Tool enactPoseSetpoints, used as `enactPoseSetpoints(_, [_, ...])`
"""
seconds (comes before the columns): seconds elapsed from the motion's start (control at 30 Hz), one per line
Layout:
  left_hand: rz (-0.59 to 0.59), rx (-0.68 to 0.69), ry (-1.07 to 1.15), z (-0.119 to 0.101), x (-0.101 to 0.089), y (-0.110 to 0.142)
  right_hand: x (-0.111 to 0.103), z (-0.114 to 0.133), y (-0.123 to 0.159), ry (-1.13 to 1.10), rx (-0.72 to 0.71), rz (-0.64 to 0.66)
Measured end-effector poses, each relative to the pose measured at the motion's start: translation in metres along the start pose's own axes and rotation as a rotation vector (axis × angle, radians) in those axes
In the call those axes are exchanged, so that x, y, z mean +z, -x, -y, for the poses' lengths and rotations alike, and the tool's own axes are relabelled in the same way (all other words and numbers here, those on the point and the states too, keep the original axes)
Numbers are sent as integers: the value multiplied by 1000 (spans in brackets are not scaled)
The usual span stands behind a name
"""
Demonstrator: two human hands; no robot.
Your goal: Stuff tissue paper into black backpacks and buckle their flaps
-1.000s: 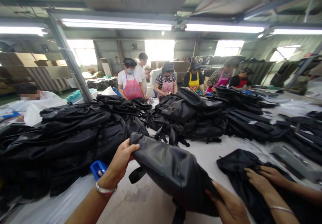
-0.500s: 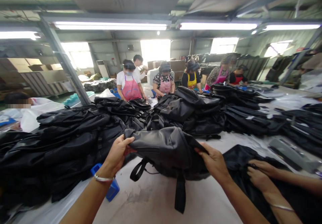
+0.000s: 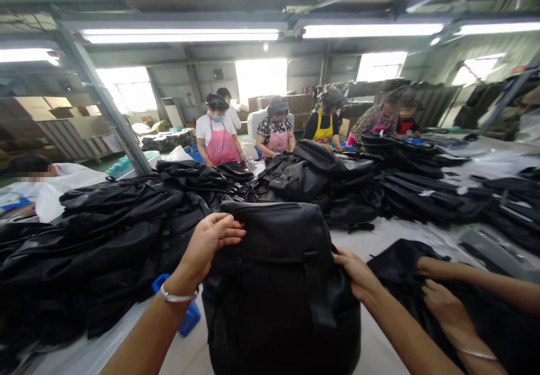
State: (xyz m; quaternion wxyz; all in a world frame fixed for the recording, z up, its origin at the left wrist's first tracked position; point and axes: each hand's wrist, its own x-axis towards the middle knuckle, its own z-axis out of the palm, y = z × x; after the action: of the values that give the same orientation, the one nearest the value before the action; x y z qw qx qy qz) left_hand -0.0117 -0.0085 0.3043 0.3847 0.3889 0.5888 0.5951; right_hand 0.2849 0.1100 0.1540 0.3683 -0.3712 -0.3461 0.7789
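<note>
I hold a black backpack (image 3: 278,285) up in front of me over the table, its flat side toward me. My left hand (image 3: 208,243) grips its upper left corner, thumb over the top edge; a bangle is on that wrist. My right hand (image 3: 356,274) grips the backpack's right side, fingers curled behind the fabric. Straps run down the face of the pack.
A co-worker's two hands (image 3: 439,299) rest on another black bag (image 3: 400,262) at my right. Piles of black backpacks (image 3: 109,234) cover the long table (image 3: 379,240). A blue object (image 3: 188,313) sits near my left wrist. Several aproned workers (image 3: 219,139) stand at the far end.
The backpack has been swung from lying crumpled sideways to hanging upright and spread out in front of me. Both hands rose with it and kept their hold.
</note>
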Motion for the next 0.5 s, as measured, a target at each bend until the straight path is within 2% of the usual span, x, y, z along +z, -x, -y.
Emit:
enactPoseSetpoints(0.1, [-60,-53,-109,56,-14,-20,-30,-38,-42,61,70,-143])
enactPoseSetpoints(0.2, [-148,-178,-285,129,-39,-21,-59,-73,-65,160,104,-292])
enactPoseSetpoints(0.27, [-161,-258,-368,178,-55,-10,-74,-93,-66,181,154,-336])
enactPoseSetpoints(0.37, [-155,-348,-481,243,-73,15,-91,-115,-59,182,223,-338])
enactPoseSetpoints(0.43, [-111,-396,-580,278,-81,30,-99,-126,-57,274,220,-347])
enactPoseSetpoints(0.5, [-25,-451,-745,305,-87,41,-106,-135,-60,479,172,-425])
